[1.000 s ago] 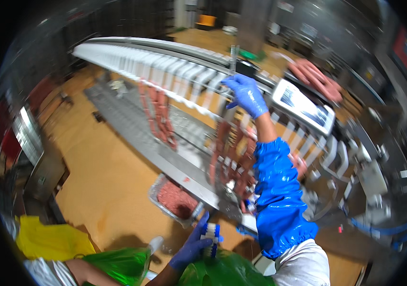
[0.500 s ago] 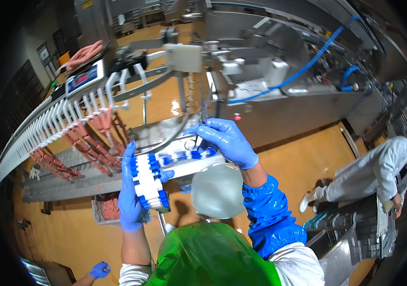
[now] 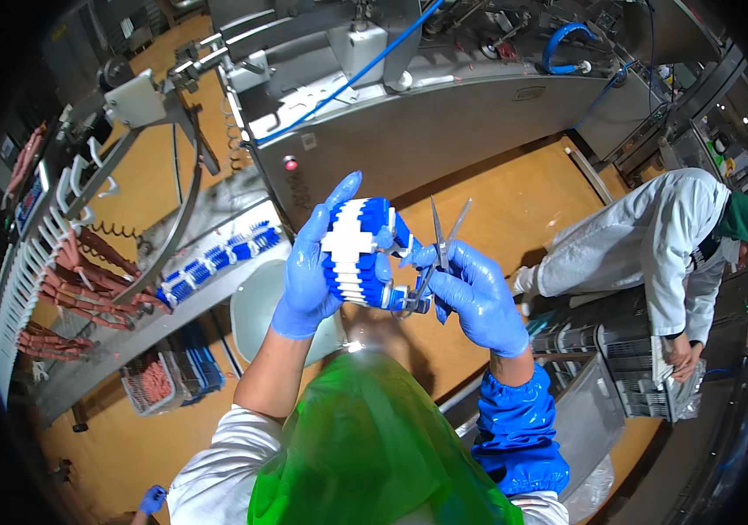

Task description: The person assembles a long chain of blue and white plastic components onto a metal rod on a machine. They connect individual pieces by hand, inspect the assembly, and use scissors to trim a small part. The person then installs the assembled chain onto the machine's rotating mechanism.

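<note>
My left hand [image 3: 305, 276] grips a folded bundle of blue and white plastic chain links [image 3: 349, 254], its fingers along the left side and a thumb reaching across. In my right hand [image 3: 481, 297] is a pair of metal scissors [image 3: 440, 234], blades pointing up and spread apart, handles partly hidden by the gloved fingers. The right fingertips are close to the right end of the links; whether they touch it I cannot tell. Both hands wear blue gloves, and a shiny blue sleeve cover [image 3: 518, 433] is on my right forearm.
A similar blue and white strip [image 3: 216, 262] lies on the metal ledge [image 3: 120, 350] at left. Sausages [image 3: 76, 280] hang from white hooks beside it. A pale round tub [image 3: 256, 306] is below my left hand. Another person [image 3: 654, 236] bends over grey crates [image 3: 632, 376] at right.
The view has turned right. Both hands are now before me, away from the ledge, with the chain links and scissors closer together. The scissor blades now show spread apart.
</note>
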The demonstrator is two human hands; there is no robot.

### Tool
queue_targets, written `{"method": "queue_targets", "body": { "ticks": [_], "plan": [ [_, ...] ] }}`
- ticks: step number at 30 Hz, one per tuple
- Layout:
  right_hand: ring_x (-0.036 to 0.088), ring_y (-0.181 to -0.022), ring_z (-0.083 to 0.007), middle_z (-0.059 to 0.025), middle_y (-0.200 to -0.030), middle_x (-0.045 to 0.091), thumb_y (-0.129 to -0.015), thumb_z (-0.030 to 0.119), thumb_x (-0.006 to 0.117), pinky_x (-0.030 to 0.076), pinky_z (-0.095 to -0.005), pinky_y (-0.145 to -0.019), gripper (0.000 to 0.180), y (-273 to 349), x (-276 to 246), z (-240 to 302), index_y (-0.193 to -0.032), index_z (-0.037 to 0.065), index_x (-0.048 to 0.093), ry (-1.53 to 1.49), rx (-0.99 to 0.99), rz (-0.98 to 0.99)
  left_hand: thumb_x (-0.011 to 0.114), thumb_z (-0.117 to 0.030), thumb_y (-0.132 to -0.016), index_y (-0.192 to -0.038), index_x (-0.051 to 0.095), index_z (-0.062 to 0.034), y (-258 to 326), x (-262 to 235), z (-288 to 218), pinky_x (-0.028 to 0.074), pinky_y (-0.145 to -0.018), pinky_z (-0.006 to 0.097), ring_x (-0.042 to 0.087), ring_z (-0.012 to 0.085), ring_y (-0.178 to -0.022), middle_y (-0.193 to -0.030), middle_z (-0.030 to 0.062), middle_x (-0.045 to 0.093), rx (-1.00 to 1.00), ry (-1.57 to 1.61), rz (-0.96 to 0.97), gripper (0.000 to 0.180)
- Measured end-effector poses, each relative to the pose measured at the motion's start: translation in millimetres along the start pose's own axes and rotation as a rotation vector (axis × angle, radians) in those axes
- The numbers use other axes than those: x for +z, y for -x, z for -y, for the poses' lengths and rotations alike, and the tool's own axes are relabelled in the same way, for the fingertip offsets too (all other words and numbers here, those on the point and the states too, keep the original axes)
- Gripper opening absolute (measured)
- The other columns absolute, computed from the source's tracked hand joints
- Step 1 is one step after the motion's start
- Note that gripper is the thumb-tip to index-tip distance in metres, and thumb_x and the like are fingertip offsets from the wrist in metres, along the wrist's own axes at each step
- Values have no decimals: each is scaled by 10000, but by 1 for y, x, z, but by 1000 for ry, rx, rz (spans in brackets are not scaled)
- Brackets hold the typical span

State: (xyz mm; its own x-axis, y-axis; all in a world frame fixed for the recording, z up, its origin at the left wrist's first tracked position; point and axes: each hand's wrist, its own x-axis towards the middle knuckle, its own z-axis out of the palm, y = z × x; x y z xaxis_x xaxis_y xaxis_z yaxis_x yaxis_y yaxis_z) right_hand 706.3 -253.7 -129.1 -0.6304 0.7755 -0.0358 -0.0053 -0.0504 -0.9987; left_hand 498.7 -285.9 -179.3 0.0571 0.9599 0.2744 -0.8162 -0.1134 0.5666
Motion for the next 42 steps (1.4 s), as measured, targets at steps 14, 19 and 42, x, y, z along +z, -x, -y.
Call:
{"method": "queue_targets", "body": {
  "ticks": [14, 19, 42],
  "plan": [
    [435, -568, -70, -15, -698, 494, -871, 108, 626, 375, -262, -533, 492, -130, -124, 18, -1330, 35, 465, 480, 39, 182, 409, -265, -961, -1534, 143, -111, -132, -30, 42, 538, -811, 421, 633, 323, -944, -1163, 178, 578, 21, -255, -211, 650],
    [411, -595, -68, 13, -728, 456, -783, -5, 616, 367, -238, -567, 766, -202, -151, 18, -1465, 64, 274, 354, -98, 256, 467, -317, -902, -1540, 116, -143, -186, -66, 50, 542, -807, 467, 636, 351, -959, -1179, 188, 577, 100, -194, -230, 749],
    [576, -509, -239, -153, -711, 623, -826, 193, 683, 464, -382, -511, 613, -412, -202, -20, -1319, -88, 451, 615, -841, 529, 653, -241, -733, -1534, 116, -87, -309, -50, 91, 451, -945, 306, 562, 196, -1066, -1224, 128, 502, 335, -532, -823, 977]
  ]
}}
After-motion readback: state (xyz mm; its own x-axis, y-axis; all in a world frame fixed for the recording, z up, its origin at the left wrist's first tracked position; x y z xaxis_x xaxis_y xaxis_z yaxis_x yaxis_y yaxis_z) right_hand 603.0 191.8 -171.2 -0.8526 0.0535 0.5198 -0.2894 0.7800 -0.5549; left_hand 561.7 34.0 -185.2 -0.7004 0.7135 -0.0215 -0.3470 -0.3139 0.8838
